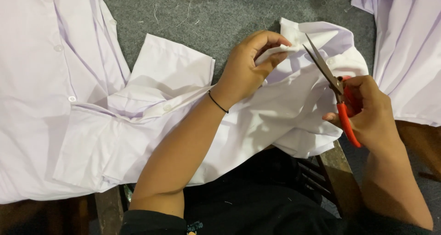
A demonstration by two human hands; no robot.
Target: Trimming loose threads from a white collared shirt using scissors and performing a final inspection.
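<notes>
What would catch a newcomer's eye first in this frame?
The red-handled scissors in the right hand, right of centre, blades raised toward a pinched fold of the white shirt. The left hand pinches that fold at centre. More pale shirts spread over the grey felt surface.

The one camera sits on my head and looks steeply down over my lap at the grey felt table point(229, 14), close enough that my forearms fill the lower half of the view. My left hand point(250, 65) and right hand point(367, 113) lie near the middle and right. No second view overlaps it.
</notes>
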